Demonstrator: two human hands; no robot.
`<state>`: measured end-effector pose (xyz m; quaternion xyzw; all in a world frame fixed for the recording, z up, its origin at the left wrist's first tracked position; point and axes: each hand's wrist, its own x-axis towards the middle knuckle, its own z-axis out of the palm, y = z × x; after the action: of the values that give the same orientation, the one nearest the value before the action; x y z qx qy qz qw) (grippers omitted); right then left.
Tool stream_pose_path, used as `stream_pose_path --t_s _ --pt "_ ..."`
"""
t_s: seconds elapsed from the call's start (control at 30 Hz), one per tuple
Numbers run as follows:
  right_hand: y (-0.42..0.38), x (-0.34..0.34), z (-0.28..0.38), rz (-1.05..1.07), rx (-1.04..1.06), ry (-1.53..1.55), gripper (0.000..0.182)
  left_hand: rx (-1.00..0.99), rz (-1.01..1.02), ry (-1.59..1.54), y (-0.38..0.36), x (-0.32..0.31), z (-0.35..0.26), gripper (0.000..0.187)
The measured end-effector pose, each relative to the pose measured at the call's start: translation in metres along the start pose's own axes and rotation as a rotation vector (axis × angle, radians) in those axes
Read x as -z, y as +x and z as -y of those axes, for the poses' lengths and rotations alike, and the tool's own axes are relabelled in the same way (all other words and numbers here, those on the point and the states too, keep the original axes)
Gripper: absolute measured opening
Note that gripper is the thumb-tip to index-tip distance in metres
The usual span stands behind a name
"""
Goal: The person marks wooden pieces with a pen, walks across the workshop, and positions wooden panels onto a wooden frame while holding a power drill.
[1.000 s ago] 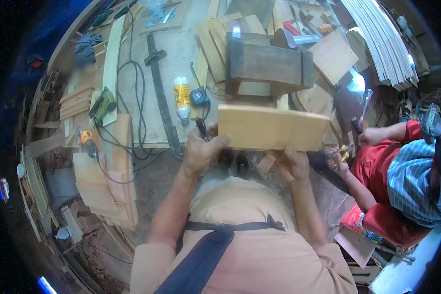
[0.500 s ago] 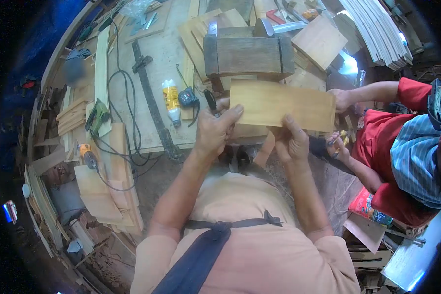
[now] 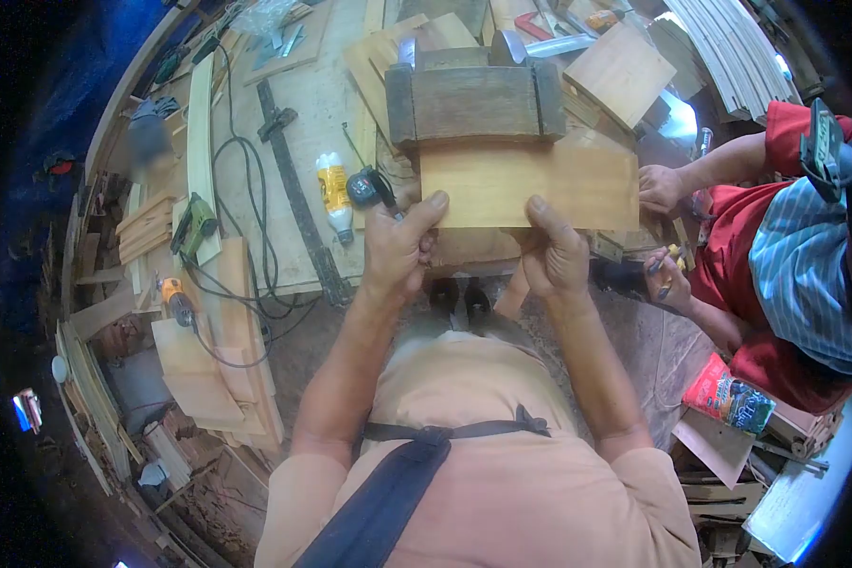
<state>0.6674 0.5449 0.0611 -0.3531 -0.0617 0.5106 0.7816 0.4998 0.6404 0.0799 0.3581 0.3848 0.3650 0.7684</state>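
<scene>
A thin rectangular wooden board [image 3: 483,186] lies level between my hands, its far edge against a dark wooden block [image 3: 475,102]. My left hand [image 3: 396,237] grips the board's left end, thumb on top; a dark, slim object also sticks up by its fingers. My right hand [image 3: 556,248] pinches the near edge further right, thumb on top and fingers underneath. Just left of my left hand are a round tape measure [image 3: 361,187] and a white-and-yellow bottle [image 3: 334,197].
At the right, a co-worker in red [image 3: 729,237] has one hand near the board's right end. A long dark bar clamp [image 3: 298,189], black cables, a green tool [image 3: 195,227] and an orange-tipped tool [image 3: 174,301] lie left. Wood pieces [image 3: 621,74] lie behind.
The board has moved left and slightly toward me, now below the dark block. My left hand has shifted a little left and down with it. The co-worker's hands have moved slightly.
</scene>
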Motion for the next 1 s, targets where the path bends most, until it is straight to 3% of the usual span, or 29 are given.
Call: stream_pose_path --t_s 0.33,0.5,0.6,0.7,0.73,0.83,0.93,1.0 --pt "-0.004 -0.004 0.004 0.072 0.085 0.003 0.039 0.004 -0.013 0.058 -0.002 0.005 0.002 0.017" --pt "0.001 0.002 -0.002 -0.02 0.067 -0.049 0.038 -0.011 -0.007 0.029 0.0 0.008 0.004 0.012" --pt "-0.001 0.002 0.0 0.012 0.045 -0.019 0.039 -0.009 -0.082 0.062 -0.005 0.01 -0.001 0.012" --pt "-0.003 -0.007 0.004 0.059 0.082 -0.02 0.039 -0.134 -0.272 0.233 -0.015 0.008 -0.02 0.015" --pt "-0.003 -0.012 0.005 0.034 0.095 -0.049 0.039 -0.192 -0.324 0.139 -0.014 0.011 -0.027 0.035" --pt "-0.003 -0.01 0.005 0.015 0.062 -0.043 0.04 -0.35 -0.349 -0.222 -0.03 -0.025 -0.066 0.059" --pt "0.003 0.002 -0.002 0.019 0.042 -0.029 0.042 -0.493 0.338 -0.074 -0.023 0.004 -0.07 0.075" --pt "0.004 0.005 -0.004 0.024 0.057 -0.028 0.043 -0.459 0.278 0.073 -0.015 -0.001 -0.057 0.069"
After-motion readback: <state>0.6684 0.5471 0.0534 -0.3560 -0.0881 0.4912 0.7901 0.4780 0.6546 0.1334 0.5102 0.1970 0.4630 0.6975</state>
